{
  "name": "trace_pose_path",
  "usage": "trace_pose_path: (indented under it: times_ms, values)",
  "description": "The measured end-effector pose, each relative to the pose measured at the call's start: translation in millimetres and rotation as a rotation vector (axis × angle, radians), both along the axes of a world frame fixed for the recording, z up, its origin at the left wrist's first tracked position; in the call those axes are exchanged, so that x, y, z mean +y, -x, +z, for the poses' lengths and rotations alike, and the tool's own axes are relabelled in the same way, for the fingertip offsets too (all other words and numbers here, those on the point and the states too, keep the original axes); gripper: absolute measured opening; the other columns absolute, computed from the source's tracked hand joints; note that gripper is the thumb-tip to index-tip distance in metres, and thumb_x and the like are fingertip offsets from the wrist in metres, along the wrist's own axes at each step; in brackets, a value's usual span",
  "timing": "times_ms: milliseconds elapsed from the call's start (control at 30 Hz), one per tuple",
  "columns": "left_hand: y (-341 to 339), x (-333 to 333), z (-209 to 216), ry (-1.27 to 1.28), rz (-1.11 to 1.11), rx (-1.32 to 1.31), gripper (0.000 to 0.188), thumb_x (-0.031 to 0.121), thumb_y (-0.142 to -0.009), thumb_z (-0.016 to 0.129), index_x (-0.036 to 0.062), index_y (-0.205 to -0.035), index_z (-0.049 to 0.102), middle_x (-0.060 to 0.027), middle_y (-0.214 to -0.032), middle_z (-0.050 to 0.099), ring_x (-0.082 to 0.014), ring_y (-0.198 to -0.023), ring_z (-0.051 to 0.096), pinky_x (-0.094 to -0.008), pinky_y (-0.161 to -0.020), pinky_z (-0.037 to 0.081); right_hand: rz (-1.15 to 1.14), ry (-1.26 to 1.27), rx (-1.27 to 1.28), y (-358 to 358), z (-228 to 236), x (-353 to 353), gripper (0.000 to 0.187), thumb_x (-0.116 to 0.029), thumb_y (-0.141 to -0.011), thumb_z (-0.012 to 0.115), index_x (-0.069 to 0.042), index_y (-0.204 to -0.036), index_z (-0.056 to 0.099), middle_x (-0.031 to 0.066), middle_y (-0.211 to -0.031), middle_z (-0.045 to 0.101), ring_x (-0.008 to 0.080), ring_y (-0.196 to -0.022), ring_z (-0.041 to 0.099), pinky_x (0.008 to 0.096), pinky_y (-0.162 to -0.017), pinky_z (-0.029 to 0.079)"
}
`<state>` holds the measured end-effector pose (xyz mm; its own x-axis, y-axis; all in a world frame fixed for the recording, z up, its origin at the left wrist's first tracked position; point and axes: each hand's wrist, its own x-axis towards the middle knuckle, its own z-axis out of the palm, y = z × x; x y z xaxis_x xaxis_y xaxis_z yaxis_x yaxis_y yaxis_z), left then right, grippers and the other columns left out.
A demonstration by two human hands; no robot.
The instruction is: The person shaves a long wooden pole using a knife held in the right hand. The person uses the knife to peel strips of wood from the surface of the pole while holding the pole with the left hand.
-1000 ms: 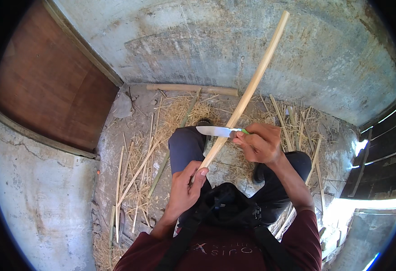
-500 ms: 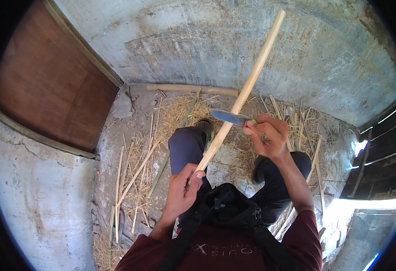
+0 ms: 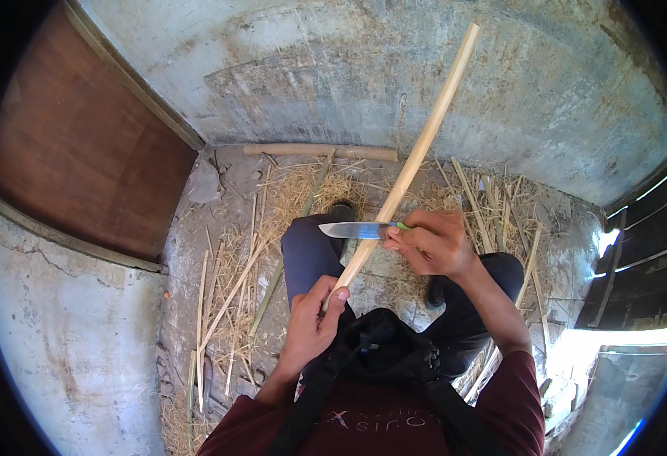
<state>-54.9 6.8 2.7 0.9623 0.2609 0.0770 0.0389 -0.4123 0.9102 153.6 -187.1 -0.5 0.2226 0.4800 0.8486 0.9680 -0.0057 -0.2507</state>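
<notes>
A long pale wooden stick (image 3: 417,157), probably split bamboo, slants up and to the right from my lap toward the wall. My left hand (image 3: 312,318) is closed around its near end. My right hand (image 3: 431,243) grips a knife (image 3: 351,230) with a bit of green showing at its handle. The blade points left and lies across the stick, a short way beyond my left hand. Most of the handle is hidden by my fingers.
Straw-like shavings (image 3: 311,186) and several thin strips (image 3: 231,292) litter the floor on both sides of my legs. A bamboo pole (image 3: 318,151) lies along the base of the stained wall (image 3: 311,83). At the left is a brown door panel (image 3: 90,144). A black bag (image 3: 375,346) rests at my waist.
My right hand has drawn the knife down along the stick toward my left hand, and the blade now reaches farther left. My left hand keeps its hold on the stick's near end.
</notes>
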Motion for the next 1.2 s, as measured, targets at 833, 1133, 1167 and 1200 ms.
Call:
trace_pose_path:
  times_ms: [833, 1133, 1167, 1200]
  values:
    - [15, 17, -6, -0.055, 0.009, 0.043, 0.020, 0.019, -0.113, 0.063, 0.0041, -0.100, 0.066, -0.0013, -0.063, 0.058, -0.0075, -0.052, 0.049, -0.0294, -0.049, 0.035, -0.145, -0.015, -0.047, -28, -7, -11, 0.015, -0.014, -0.088, 0.090, -0.009, -0.086, 0.076, 0.0054, -0.073, 0.067, 0.0200, -0.054, 0.061, 0.0339, -0.047, 0.044]
    - [41, 28, -21, 0.004, 0.015, 0.150, 0.018, 0.016, -0.112, 0.062, 0.0044, -0.099, 0.065, -0.0011, -0.064, 0.059, -0.0078, -0.054, 0.051, -0.0300, -0.051, 0.037, -0.492, -0.057, 0.314, -66, 2, -46, 0.019, -0.015, -0.101, 0.081, -0.001, -0.094, 0.071, 0.0108, -0.089, 0.080, 0.0224, -0.074, 0.075, 0.0339, -0.067, 0.055]
    - [39, 28, -21, 0.012, 0.016, 0.162, 0.018, 0.016, -0.112, 0.062, 0.0043, -0.099, 0.064, -0.0010, -0.064, 0.059, -0.0076, -0.054, 0.051, -0.0301, -0.051, 0.037, -0.497, -0.059, 0.346, -66, -2, -46, 0.018, -0.015, -0.102, 0.081, -0.001, -0.096, 0.071, 0.0101, -0.091, 0.081, 0.0207, -0.076, 0.075, 0.0337, -0.067, 0.055]
    - [39, 27, -24, 0.040, 0.010, 0.162, 0.018, 0.016, -0.113, 0.062, 0.0042, -0.099, 0.064, -0.0007, -0.064, 0.058, -0.0074, -0.054, 0.050, -0.0300, -0.051, 0.037, -0.427, -0.127, 0.408, -67, -8, -45, 0.016, -0.014, -0.102, 0.079, -0.002, -0.100, 0.069, 0.0082, -0.090, 0.080, 0.0176, -0.076, 0.073, 0.0327, -0.066, 0.054]
